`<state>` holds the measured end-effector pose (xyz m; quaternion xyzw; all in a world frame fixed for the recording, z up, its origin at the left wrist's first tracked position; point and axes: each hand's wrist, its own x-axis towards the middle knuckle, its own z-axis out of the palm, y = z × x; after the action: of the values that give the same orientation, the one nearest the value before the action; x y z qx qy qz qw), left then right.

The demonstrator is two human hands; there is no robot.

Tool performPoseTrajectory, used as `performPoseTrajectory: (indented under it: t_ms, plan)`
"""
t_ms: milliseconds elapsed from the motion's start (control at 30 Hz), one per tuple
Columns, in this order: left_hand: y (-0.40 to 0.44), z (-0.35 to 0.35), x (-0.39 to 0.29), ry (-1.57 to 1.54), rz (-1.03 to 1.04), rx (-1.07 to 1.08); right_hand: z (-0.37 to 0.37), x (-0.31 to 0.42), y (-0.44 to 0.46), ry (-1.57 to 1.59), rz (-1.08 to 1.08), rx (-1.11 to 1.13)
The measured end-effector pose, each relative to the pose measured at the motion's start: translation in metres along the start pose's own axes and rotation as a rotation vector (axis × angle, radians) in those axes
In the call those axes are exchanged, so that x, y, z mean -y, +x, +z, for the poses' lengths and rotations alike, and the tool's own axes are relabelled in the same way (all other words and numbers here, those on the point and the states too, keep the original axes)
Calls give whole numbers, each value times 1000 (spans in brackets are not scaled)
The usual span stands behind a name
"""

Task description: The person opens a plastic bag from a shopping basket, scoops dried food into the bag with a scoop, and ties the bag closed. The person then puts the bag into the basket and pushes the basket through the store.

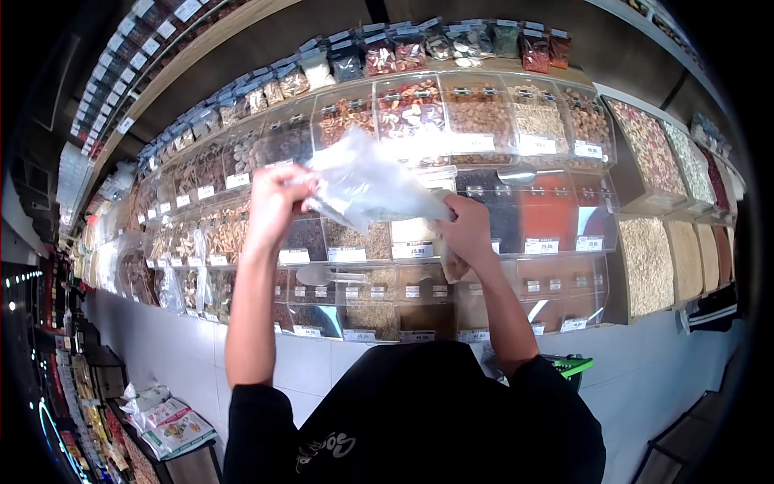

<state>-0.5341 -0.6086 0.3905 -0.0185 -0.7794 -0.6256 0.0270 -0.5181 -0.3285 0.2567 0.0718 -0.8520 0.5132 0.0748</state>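
A clear plastic bag (371, 181) is stretched between my two hands, in front of the clear bins. My left hand (282, 194) is closed on its left edge, fingers pinched together. The bag's lower right end is gripped by my right hand (468, 226), whose fingers are closed. Just below my right hand hangs something brownish (455, 264), partly hidden by the hand and too unclear to name. Behind the bag are bins of dried goods with price labels, among them a red powder bin (548, 214).
Small packed bags (393, 55) line the shelf above the bins. A metal scoop (518, 174) lies on the right bins, another scoop (316, 275) on the lower ones. Grain bins (647, 262) stand at the right. A green-edged basket (571, 365) is below right; printed packages (173, 426) lie lower left.
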Motion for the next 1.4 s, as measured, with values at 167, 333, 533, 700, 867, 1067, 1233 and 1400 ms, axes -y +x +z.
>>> performPoseTrajectory:
  t_ms: [167, 333, 533, 700, 867, 1067, 1233, 1400]
  plan:
    - [-39, 1, 100, -547, -172, -157, 3, -15, -7, -288, -109, -23]
    - [-39, -7, 66, -363, -126, -4, 24, -16, -18, -276, -20, 86]
    - [-4, 32, 5, 45, 46, 220, 25, -22, -6, -193, -201, 30]
    - [2, 45, -14, 115, 130, 291, -3, -11, -4, -105, -90, -63]
    - [-1, 51, 9, 216, 191, 283, -13, -24, -10, -260, -313, -44]
    - [1, 59, 17, 383, 410, 538, -28, -4, -20, -198, -28, 104]
    - [0, 51, -23, -44, 74, 287, -71, -16, -44, -204, 9, -202]
    - [-7, 52, -14, 357, 355, 545, -157, -5, -140, 901, -168, 94]
